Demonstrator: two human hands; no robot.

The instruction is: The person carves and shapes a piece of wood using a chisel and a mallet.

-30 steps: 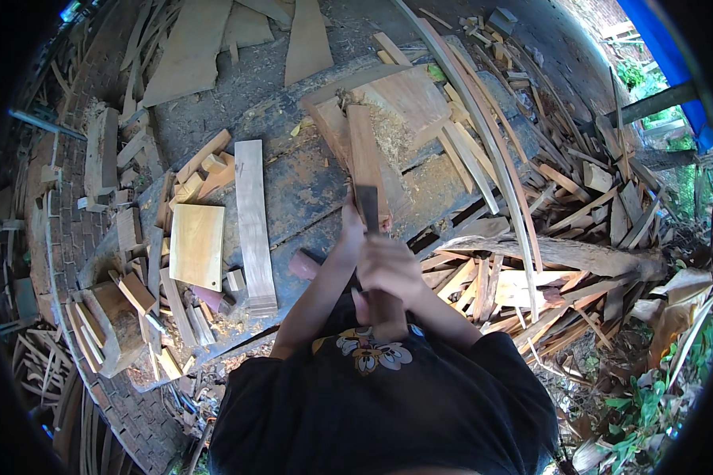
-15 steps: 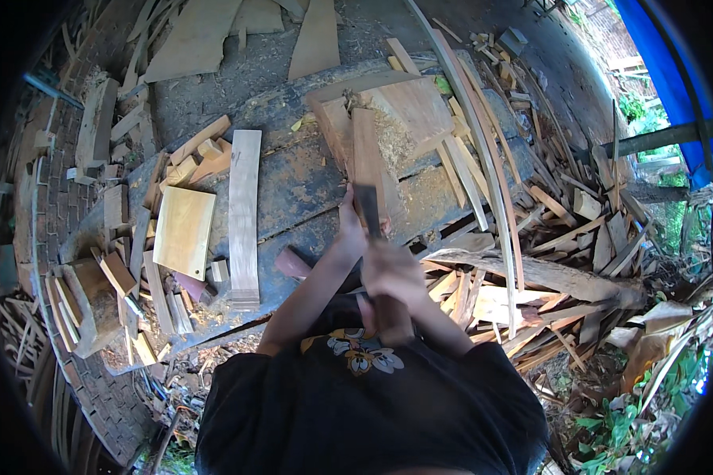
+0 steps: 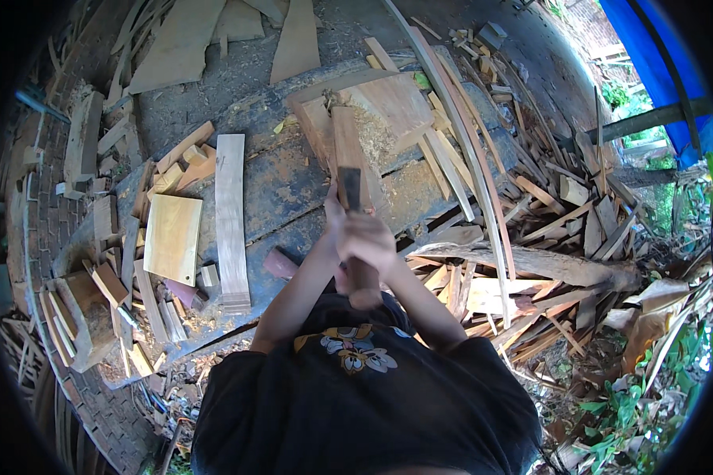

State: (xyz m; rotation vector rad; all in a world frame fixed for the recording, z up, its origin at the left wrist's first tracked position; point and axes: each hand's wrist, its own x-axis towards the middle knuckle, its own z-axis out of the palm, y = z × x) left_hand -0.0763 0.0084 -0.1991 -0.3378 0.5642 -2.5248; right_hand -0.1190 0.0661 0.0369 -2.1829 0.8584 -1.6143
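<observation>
My left hand (image 3: 335, 209) is closed on the near end of a narrow brown wooden board (image 3: 345, 131). The board's far end rests against a thick wooden block (image 3: 396, 107) strewn with shavings. Just above the board, my right hand (image 3: 367, 237) grips a tool with a thick wooden handle (image 3: 364, 286). Its dark, flat metal part (image 3: 348, 186) points away from me and overlaps the board from this view. Motion blurs the right hand, and the tool's exact kind is unclear. Whether the metal touches the board I cannot tell.
On the worn workbench (image 3: 281, 202) lie a long grey plank (image 3: 231, 214) and a pale rectangular board (image 3: 172, 237). Small offcuts (image 3: 186, 158) lie beyond it. Long strips (image 3: 471, 142) slant across the right side, above heaped scrap wood (image 3: 562, 269).
The tool and my right hand have shifted left and toward the board, and the dark metal looks broader. My left hand keeps its hold. The whole view has shifted slightly.
</observation>
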